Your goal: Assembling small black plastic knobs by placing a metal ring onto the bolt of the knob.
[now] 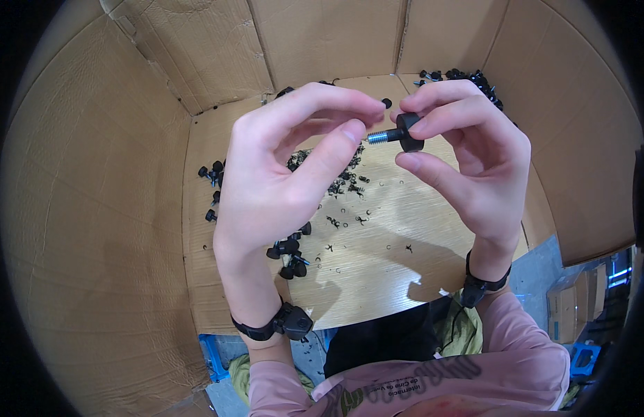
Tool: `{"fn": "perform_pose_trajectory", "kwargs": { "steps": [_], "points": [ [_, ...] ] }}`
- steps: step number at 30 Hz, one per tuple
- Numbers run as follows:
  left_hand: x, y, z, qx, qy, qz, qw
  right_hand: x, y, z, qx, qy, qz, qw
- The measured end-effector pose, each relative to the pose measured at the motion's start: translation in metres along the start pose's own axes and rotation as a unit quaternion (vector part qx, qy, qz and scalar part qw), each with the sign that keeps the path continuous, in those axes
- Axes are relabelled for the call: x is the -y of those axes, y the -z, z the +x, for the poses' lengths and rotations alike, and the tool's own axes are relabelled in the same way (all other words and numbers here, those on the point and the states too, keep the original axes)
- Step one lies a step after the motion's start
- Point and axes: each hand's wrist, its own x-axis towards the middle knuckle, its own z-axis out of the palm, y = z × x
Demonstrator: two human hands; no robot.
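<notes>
A black knob [409,144] is held above the table by the right hand [485,156], gripped at its round head between thumb and fingers, so that its threaded stem [382,137] is left bare and pointed toward the left hand [276,163]. By that hold the stem's end is presumably kept free to be reached. The left thumb and fingers are brought close together just beside the stem's tip; whether the tip is touched, or something tiny is pinched there, cannot be told. Both hands are raised, probably so that the small end can be seen well. Below them, a pile of small black parts [352,174] is spread on the wooden table [367,267], near the middle, where it can likely be reached by either hand. A group of similar knobs [299,267] is laid toward the left, and another heap [478,83] is placed at the far right, seemingly to keep the two lots apart. The table is bordered by cardboard walls [78,194], by which stray pieces are perhaps kept from being lost.
</notes>
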Motion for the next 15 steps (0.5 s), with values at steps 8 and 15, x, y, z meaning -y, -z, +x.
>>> {"fn": "perform_pose_trajectory", "kwargs": {
  "steps": [8, 15],
  "points": [
    [0.0014, -0.0058, -0.0004, 0.002, 0.051, -0.076, 0.996, 0.0009, -0.0053, 0.0007, -0.003, 0.025, -0.058, 0.998],
    [0.0012, -0.007, 0.0001, -0.008, 0.046, -0.098, 0.994, -0.0012, -0.0001, 0.0014, 0.027, 0.082, -0.131, 0.988]
  ]
}}
